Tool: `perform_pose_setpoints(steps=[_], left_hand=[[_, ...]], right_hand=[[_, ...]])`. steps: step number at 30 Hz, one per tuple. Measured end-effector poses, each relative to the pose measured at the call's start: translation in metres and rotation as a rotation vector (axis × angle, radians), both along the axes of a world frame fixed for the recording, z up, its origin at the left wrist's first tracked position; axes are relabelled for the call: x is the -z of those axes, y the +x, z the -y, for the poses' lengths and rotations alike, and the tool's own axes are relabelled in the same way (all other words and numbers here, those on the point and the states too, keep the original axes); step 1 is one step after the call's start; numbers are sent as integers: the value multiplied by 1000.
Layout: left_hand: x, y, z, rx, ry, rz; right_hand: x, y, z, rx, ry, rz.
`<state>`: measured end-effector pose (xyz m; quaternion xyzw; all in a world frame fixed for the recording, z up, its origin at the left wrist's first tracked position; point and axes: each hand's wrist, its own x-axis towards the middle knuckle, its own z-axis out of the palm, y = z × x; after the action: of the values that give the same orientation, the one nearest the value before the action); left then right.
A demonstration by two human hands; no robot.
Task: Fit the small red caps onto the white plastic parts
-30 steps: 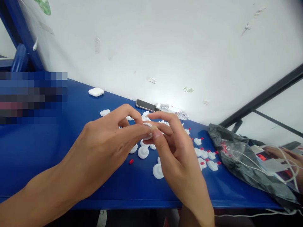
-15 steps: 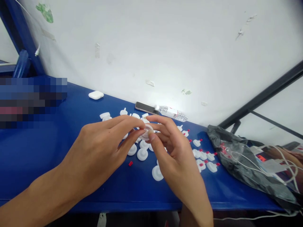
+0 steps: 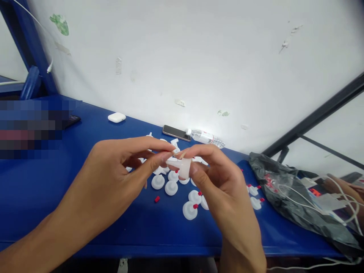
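Observation:
My right hand [image 3: 218, 176] is closed on a white plastic nozzle cap [image 3: 185, 168], thumb and fingers around its wide round base. The cap lies sideways in the air, its tapered spout pointing left. My left hand [image 3: 133, 167] has thumb and index fingertip pinched together beside the spout's tip; what sits between them, if anything, is hidden. Below both hands, several similar white caps [image 3: 171, 188] rest on the blue table. Some carry a red tip, like the cap [image 3: 190, 211] near the front. A loose red tip [image 3: 157, 199] lies to the left of it.
Against the wall lie a phone [image 3: 176, 132], a clear bottle [image 3: 206, 137] on its side and a white case [image 3: 116, 117]. A dark plastic bag [image 3: 295, 201] with red pieces and white cables covers the table's right end. Part of another person's arm shows at far right.
The cap has turned from showing its round open side to lying sideways, spout to the left. My left fingers have shifted from its rim to beside the spout. The view tilted slightly.

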<state>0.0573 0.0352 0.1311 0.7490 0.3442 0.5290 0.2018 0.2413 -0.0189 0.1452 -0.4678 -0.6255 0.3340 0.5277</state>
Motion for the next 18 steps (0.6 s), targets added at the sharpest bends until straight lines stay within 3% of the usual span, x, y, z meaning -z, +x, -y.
perform_pose_setpoints(steps=[7,18], left_hand=[[-4,-1,-2,186,-233,144],[-3,-6,-4,287,-458,143]], right_hand=[[4,-3,-3,54,78,-64],[4,-3,-2,74,82,-59]])
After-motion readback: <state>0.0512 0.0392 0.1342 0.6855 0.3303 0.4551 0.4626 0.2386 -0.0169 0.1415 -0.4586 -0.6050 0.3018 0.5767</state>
